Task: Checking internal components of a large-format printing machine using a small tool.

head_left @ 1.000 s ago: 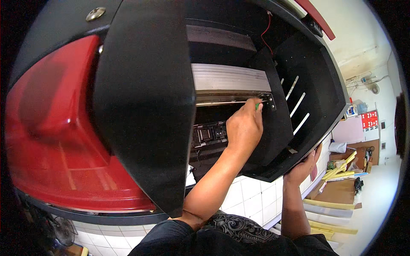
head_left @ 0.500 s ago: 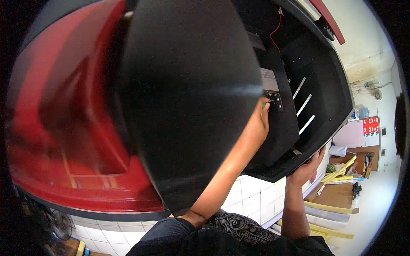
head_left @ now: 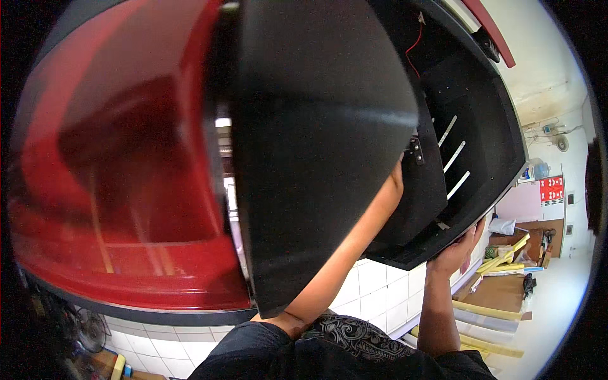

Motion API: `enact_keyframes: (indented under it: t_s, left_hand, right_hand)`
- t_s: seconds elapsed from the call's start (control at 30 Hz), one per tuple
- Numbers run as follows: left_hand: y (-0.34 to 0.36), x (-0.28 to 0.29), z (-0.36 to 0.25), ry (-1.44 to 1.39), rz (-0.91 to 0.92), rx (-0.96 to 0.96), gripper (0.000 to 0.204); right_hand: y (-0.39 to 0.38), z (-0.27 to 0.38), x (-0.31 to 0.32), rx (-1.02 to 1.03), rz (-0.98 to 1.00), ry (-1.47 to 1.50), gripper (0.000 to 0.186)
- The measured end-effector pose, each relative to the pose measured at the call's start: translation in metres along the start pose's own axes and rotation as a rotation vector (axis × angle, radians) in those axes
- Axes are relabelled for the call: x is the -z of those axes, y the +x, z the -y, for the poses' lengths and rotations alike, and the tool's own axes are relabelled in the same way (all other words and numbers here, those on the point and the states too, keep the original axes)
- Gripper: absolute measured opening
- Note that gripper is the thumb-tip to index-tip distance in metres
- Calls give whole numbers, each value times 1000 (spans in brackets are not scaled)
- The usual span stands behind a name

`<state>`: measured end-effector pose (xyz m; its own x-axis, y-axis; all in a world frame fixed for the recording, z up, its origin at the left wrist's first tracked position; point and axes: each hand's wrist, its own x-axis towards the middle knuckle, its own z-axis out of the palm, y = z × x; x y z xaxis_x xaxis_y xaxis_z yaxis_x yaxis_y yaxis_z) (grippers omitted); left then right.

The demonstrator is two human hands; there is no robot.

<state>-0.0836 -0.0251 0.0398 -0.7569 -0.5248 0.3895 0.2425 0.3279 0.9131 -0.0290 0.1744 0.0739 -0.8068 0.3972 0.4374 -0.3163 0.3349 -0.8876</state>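
A large black casing with slots in its wall stands in front of me, tilted. My right hand grips its lower right rim from outside. A broad black panel covers most of the middle and overlaps my left forearm. Behind that panel's right edge reaches my left hand, beside a small dark metal bracket with screws inside the casing. The fingers of this hand are hidden, and so is anything in them. At the left, a glossy red shell stands beside the panel, with a narrow gap between them.
A red wire hangs inside the casing at the top. White tiles cover the floor. To the right lie yellow strips and brown boards. A fan stands at lower left.
The black panel has swung rightward, opening a gap beside the red shell and covering more of my left hand. The small green thing at my left fingertips is now out of sight.
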Motion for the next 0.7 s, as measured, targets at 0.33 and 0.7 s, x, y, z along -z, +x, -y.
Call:
enact_keyframes:
  t_s: [0.33,0.7]
  left_hand:
    - [-5,-7,2,-81,44,108,11]
    - [-10,-8,9,-65,-6,38,11]
  right_hand:
    - [-2,-1,4,86,24,-235,49]
    - [-3,8,-6,5,6,-18,53]
